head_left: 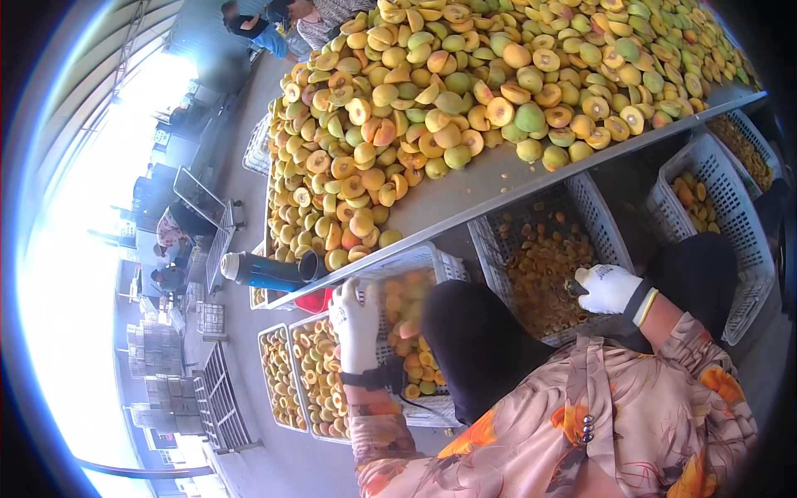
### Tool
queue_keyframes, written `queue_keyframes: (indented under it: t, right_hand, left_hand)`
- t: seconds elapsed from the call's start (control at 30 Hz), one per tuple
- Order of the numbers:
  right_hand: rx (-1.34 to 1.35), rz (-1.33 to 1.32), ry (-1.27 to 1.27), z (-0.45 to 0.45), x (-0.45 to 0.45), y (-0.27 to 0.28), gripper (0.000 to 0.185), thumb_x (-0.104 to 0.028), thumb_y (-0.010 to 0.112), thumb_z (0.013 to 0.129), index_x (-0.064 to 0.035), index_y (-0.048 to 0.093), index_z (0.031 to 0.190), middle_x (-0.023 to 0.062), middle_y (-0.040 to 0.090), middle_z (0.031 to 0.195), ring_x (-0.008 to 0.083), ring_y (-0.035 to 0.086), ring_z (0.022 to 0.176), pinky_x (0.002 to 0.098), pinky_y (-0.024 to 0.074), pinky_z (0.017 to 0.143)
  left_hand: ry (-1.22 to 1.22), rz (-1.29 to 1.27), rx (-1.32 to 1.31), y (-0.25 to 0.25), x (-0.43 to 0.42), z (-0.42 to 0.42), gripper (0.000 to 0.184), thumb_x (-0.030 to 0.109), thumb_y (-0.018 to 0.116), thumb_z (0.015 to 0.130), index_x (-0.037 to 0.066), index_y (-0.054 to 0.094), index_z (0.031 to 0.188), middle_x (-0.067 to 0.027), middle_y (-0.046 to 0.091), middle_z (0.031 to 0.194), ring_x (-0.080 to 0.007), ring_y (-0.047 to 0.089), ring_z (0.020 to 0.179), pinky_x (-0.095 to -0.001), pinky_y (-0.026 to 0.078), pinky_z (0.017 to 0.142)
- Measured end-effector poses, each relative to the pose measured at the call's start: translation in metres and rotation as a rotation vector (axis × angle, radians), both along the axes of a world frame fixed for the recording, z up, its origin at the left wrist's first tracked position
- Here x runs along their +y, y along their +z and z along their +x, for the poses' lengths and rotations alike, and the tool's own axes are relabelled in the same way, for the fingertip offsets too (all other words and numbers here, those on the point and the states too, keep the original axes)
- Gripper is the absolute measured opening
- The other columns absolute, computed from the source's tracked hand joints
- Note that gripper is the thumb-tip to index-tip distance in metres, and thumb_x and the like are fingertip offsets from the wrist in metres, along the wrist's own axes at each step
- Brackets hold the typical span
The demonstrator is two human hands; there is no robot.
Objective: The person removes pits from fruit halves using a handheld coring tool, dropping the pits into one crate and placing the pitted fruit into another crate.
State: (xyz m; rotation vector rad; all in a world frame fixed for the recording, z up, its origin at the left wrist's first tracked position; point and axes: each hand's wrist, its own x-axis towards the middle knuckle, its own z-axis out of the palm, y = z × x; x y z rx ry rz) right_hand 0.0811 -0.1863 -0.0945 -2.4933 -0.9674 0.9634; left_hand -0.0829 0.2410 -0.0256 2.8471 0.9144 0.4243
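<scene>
Halved yellow-green fruit [448, 108] lies heaped on a metal table [465, 199]. My left hand [355, 324], in a white glove, is at the table's near edge, over the left side of a white crate [432, 408] of fruit halves; its fingers are curled, and what they hold, if anything, is hidden. My right hand [608, 289], also gloved, has its fingers closed round a small dark object [574, 287] too small to name. It is above a crate [610, 224] with brown pits and scraps [540, 270] inside.
A blue bottle [270, 272] lies at the table's left corner near a red container [314, 300]. Trays of fruit halves [282, 373] stand at the left. More crates [718, 207] are at the right. People [249, 23] and stacked crates [162, 357] are further off.
</scene>
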Motion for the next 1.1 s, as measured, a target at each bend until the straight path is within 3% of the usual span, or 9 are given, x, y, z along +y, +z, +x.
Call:
queue_keyframes:
  t: [0.1, 0.27, 0.4, 0.43, 0.53, 0.63, 0.73, 0.93, 1.1]
  right_hand:
    - [-0.004, 0.081, 0.000, -0.002, 0.014, -0.013, 0.033, -0.027, 0.060, 0.087, -0.0005, 0.062, 0.106, 0.0253, 0.071, 0.095, 0.0426, 0.069, 0.094, 0.0528, 0.0527, 0.084]
    - [-0.077, 0.335, -0.096, -0.013, 0.029, -0.030, 0.034, -0.035, 0.061, 0.092, -0.0047, 0.053, 0.106, 0.0249, 0.070, 0.089, 0.0454, 0.068, 0.086, 0.0551, 0.0524, 0.078]
    - [-0.124, 0.154, -0.147, -0.002, 0.025, -0.031, 0.033, -0.032, 0.061, 0.091, -0.0021, 0.056, 0.105, 0.0266, 0.070, 0.089, 0.0448, 0.069, 0.086, 0.0552, 0.0526, 0.077]
    - [-0.099, 0.089, -0.105, 0.002, 0.018, -0.028, 0.033, -0.030, 0.061, 0.091, -0.0002, 0.058, 0.105, 0.0275, 0.070, 0.089, 0.0451, 0.069, 0.088, 0.0551, 0.0529, 0.079]
    - [-0.046, 0.426, -0.236, 0.002, 0.029, 0.003, 0.032, -0.027, 0.065, 0.090, 0.0011, 0.058, 0.104, 0.0276, 0.069, 0.089, 0.0459, 0.068, 0.090, 0.0521, 0.0533, 0.078]
    - [0.010, 0.743, -0.240, -0.005, 0.056, 0.055, 0.033, -0.023, 0.071, 0.088, 0.0009, 0.057, 0.107, 0.0267, 0.068, 0.086, 0.0456, 0.069, 0.087, 0.0493, 0.0531, 0.073]
    - [-0.036, 0.890, -0.183, -0.016, 0.068, 0.079, 0.034, -0.020, 0.071, 0.088, 0.0005, 0.055, 0.110, 0.0241, 0.068, 0.082, 0.0449, 0.069, 0.080, 0.0490, 0.0526, 0.068]
    - [-0.308, 1.049, -0.183, -0.040, 0.053, 0.088, 0.024, -0.017, 0.065, 0.092, -0.0013, 0.053, 0.106, 0.0229, 0.067, 0.078, 0.0440, 0.067, 0.071, 0.0512, 0.0497, 0.059]
    - [-0.257, 1.015, -0.251, -0.055, 0.037, 0.084, 0.026, -0.017, 0.065, 0.093, 0.0020, 0.053, 0.106, 0.0243, 0.068, 0.080, 0.0448, 0.069, 0.074, 0.0499, 0.0527, 0.060]
  left_hand:
    - [-0.074, 0.042, -0.156, -0.009, 0.053, 0.058, 0.051, 0.032, 0.072, 0.089, 0.001, 0.062, 0.129, -0.0232, 0.059, 0.130, -0.0407, 0.055, 0.121, -0.0483, 0.044, 0.104]
    - [0.002, 0.101, 0.278, -0.042, 0.096, 0.138, 0.072, 0.040, 0.077, 0.083, 0.003, 0.049, 0.139, -0.0229, 0.059, 0.130, -0.0409, 0.056, 0.122, -0.0494, 0.046, 0.103]
    - [-0.119, 0.017, -0.064, -0.068, 0.114, 0.144, 0.061, 0.035, 0.078, 0.083, 0.000, 0.057, 0.128, -0.0248, 0.064, 0.119, -0.0397, 0.062, 0.111, -0.0477, 0.050, 0.096]
    - [-0.158, -0.256, -0.268, -0.057, 0.098, 0.139, 0.048, 0.028, 0.075, 0.086, -0.002, 0.062, 0.121, -0.0196, 0.068, 0.110, -0.0324, 0.067, 0.097, -0.0414, 0.054, 0.085]
    - [-0.216, -1.320, -0.571, -0.012, 0.032, 0.123, 0.040, 0.021, 0.066, 0.091, -0.003, 0.062, 0.122, -0.0111, 0.069, 0.108, -0.0195, 0.068, 0.089, -0.0296, 0.056, 0.074]
    - [-0.449, -1.818, -0.646, 0.008, -0.036, 0.106, 0.055, 0.022, 0.065, 0.087, -0.006, 0.054, 0.133, -0.0209, 0.066, 0.123, -0.0301, 0.067, 0.105, -0.0407, 0.056, 0.091]
    - [-0.631, -1.853, -0.682, 0.025, -0.110, 0.096, 0.060, 0.027, 0.067, 0.087, -0.005, 0.054, 0.136, -0.0255, 0.062, 0.130, -0.0332, 0.067, 0.103, -0.0379, 0.058, 0.080]
    - [-0.680, -1.973, -0.689, 0.046, -0.206, 0.073, 0.070, 0.023, 0.072, 0.082, -0.004, 0.048, 0.143, -0.0282, 0.057, 0.137, -0.0369, 0.057, 0.125, -0.0458, 0.048, 0.107]
    - [-0.599, -1.780, -0.780, 0.039, -0.242, 0.071, 0.059, 0.033, 0.070, 0.090, -0.001, 0.054, 0.134, -0.0242, 0.062, 0.129, -0.0305, 0.060, 0.117, -0.0408, 0.048, 0.102]
